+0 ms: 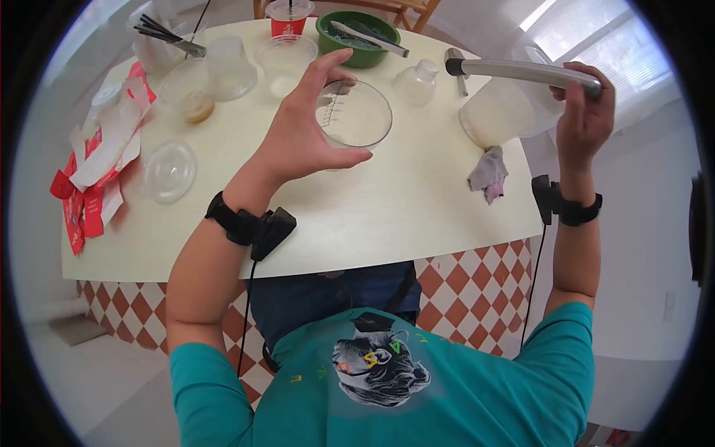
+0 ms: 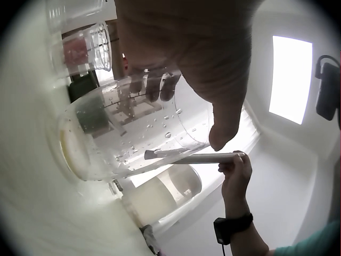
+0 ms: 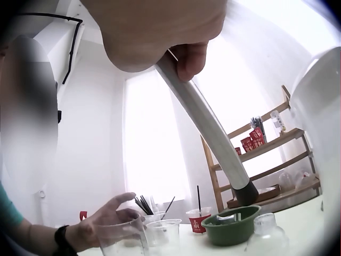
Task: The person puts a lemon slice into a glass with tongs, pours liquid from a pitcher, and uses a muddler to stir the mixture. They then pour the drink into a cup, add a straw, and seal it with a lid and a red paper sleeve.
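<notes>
My left hand [image 1: 287, 141] grips a clear measuring cup [image 1: 361, 123] with a printed scale, thumb and fingers spread round its sides near the rim. Water drops cling to the cup [image 2: 133, 125] in the left wrist view, and its base is at the tabletop. Raised over the right side of the table, my right hand [image 1: 585, 119] holds a silver muddler [image 1: 521, 69] by one end. The muddler's black head [image 3: 246, 193] points away from that hand, down toward the green bowl [image 3: 232, 229] in the right wrist view.
Behind the cup stand a green bowl [image 1: 350, 56] with tongs [image 1: 370, 39], a red drink cup [image 1: 287, 26] and a small clear bottle [image 1: 417, 83]. A cloudy pitcher [image 1: 491, 112] and a grey cloth [image 1: 488, 173] are at right. Torn red packaging [image 1: 93, 194] and a clear lid [image 1: 170, 172] lie left.
</notes>
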Demonstrator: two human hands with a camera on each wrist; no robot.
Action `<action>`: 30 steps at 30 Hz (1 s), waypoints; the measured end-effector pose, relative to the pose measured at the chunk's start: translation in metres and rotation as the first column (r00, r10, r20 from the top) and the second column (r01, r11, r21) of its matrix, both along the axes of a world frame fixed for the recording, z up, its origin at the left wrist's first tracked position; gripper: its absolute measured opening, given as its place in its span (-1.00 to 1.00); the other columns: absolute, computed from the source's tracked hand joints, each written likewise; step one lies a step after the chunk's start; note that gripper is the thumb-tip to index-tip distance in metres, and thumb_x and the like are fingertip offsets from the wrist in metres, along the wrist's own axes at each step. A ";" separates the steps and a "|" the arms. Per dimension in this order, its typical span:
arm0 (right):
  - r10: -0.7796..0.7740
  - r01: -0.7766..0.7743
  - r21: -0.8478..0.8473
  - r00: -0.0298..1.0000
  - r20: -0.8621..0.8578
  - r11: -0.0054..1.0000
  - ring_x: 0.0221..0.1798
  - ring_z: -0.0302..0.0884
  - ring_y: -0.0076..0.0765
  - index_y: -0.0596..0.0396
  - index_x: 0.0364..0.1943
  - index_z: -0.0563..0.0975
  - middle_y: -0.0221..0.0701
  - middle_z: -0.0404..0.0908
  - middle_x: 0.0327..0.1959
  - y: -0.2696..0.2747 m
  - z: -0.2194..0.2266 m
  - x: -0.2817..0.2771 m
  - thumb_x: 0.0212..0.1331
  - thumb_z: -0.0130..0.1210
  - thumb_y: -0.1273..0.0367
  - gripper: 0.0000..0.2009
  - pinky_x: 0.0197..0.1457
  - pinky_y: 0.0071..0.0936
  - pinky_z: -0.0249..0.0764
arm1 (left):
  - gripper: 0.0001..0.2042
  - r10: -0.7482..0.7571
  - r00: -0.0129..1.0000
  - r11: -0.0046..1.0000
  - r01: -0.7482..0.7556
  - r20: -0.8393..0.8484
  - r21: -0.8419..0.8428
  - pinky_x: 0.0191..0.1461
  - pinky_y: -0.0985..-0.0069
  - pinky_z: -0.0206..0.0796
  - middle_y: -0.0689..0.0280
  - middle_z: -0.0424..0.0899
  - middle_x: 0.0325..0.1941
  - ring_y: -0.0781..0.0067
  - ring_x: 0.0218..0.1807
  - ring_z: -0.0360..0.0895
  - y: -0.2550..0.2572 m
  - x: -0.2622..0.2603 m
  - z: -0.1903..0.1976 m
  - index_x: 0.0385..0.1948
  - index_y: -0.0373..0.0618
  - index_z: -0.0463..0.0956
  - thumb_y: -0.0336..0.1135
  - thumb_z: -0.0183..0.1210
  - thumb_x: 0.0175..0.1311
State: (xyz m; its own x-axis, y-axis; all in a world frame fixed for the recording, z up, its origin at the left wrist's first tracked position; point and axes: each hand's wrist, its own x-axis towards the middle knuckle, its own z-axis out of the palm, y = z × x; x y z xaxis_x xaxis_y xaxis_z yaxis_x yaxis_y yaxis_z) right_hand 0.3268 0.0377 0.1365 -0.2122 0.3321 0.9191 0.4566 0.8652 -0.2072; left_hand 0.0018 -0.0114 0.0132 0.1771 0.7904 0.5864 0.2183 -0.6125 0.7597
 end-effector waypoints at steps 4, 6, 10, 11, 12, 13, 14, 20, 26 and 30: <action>0.108 -0.110 -0.005 0.980 -0.170 0.994 -0.33 0.66 -0.14 0.30 -0.04 0.45 0.10 0.60 -0.14 -0.028 0.051 -0.012 0.28 -0.23 0.41 -0.70 -0.23 -0.44 0.59 | -0.01 -0.024 0.999 0.994 0.027 0.031 -0.103 0.22 0.35 0.29 0.17 0.47 0.04 0.29 0.12 0.45 0.005 -0.001 -0.004 0.30 0.01 0.10 -0.28 0.48 -0.36; 0.186 -0.192 -0.029 0.971 -0.148 0.981 -0.33 0.66 -0.10 0.30 -0.04 0.47 0.15 0.59 -0.15 -0.028 0.063 -0.017 0.29 -0.26 0.34 -0.65 -0.20 -0.42 0.57 | -0.01 -0.040 0.998 0.992 0.045 0.039 -0.122 0.22 0.32 0.29 0.17 0.47 0.04 0.29 0.12 0.44 0.007 -0.001 -0.007 0.30 0.03 0.09 -0.26 0.49 -0.35; 0.461 -0.482 -0.227 0.876 -0.141 0.846 -0.41 0.59 -0.25 0.31 0.03 0.41 0.12 0.58 -0.13 -0.009 0.050 -0.047 0.33 -0.21 0.41 -0.70 -0.31 -0.48 0.49 | -0.01 -0.053 0.997 0.990 0.060 0.057 -0.126 0.23 0.30 0.28 0.18 0.47 0.05 0.29 0.13 0.43 0.009 0.000 -0.008 0.30 0.03 0.10 -0.25 0.50 -0.35; 0.509 -0.533 -0.291 0.846 -0.160 0.794 -0.39 0.57 -0.39 0.22 0.03 0.37 -0.06 0.60 -0.22 -0.014 0.040 -0.069 0.28 -0.07 0.43 -0.73 -0.32 -0.56 0.48 | -0.01 -0.066 0.996 0.991 0.072 0.058 -0.113 0.24 0.29 0.28 0.19 0.47 0.05 0.28 0.13 0.43 0.011 0.001 -0.008 0.30 0.03 0.10 -0.25 0.50 -0.35; 0.487 -0.534 -0.398 0.845 -0.222 0.746 -0.54 0.54 -0.49 0.22 -0.11 0.40 -0.29 0.59 -0.44 -0.036 0.037 -0.105 0.32 -0.04 0.36 -0.80 -0.49 -0.62 0.45 | -0.01 -0.078 0.995 0.992 0.084 0.058 -0.099 0.24 0.28 0.27 0.19 0.47 0.05 0.28 0.14 0.43 0.011 0.001 -0.008 0.30 0.03 0.10 -0.24 0.50 -0.34; 0.431 -0.434 -0.263 0.899 -0.073 0.861 -0.62 0.46 -0.68 0.16 0.02 0.25 -0.35 0.57 -0.40 -0.010 0.013 -0.107 0.37 -0.14 0.32 -0.74 -0.55 -0.79 0.38 | -0.01 -0.074 0.996 0.992 0.079 0.059 -0.101 0.24 0.28 0.27 0.19 0.47 0.05 0.28 0.14 0.43 0.010 0.002 -0.008 0.30 0.03 0.10 -0.24 0.50 -0.34; 0.437 -0.425 -0.418 0.897 -0.072 0.803 -0.58 0.46 -0.67 0.16 -0.02 0.29 -0.40 0.55 -0.37 -0.008 0.009 -0.108 0.35 -0.12 0.35 -0.77 -0.53 -0.79 0.38 | -0.01 -0.076 0.995 0.990 0.083 0.064 -0.115 0.25 0.27 0.27 0.20 0.47 0.05 0.27 0.14 0.43 0.010 0.003 -0.006 0.30 0.02 0.10 -0.24 0.50 -0.35; 0.435 -0.374 -0.475 0.900 0.020 0.796 -0.55 0.36 -0.74 0.14 -0.04 0.31 -0.51 0.46 -0.42 0.000 -0.009 -0.128 0.31 -0.10 0.40 -0.80 -0.50 -0.80 0.35 | 0.00 -0.075 0.994 0.988 0.085 0.076 -0.126 0.25 0.27 0.26 0.21 0.45 0.06 0.28 0.14 0.41 0.006 0.010 0.000 0.31 0.01 0.09 -0.27 0.48 -0.34; 0.490 -0.449 -0.438 0.872 -0.024 0.778 -0.54 0.31 -0.74 0.12 -0.05 0.31 -0.51 0.46 -0.44 -0.004 -0.016 -0.138 0.24 -0.12 0.49 -0.79 -0.48 -0.79 0.30 | -0.02 -0.083 0.994 0.987 0.092 0.074 -0.134 0.25 0.27 0.26 0.20 0.44 0.05 0.26 0.15 0.41 0.006 0.012 0.003 0.30 -0.01 0.11 -0.27 0.47 -0.34; 0.495 -0.462 -0.440 0.868 -0.046 0.770 -0.54 0.30 -0.73 0.11 -0.06 0.31 -0.49 0.47 -0.41 0.005 -0.031 -0.145 0.20 -0.11 0.50 -0.78 -0.49 -0.79 0.27 | -0.02 -0.090 0.994 0.981 0.099 0.065 -0.164 0.25 0.30 0.24 0.23 0.41 0.07 0.29 0.15 0.39 0.002 0.009 0.008 0.31 -0.03 0.10 -0.30 0.46 -0.34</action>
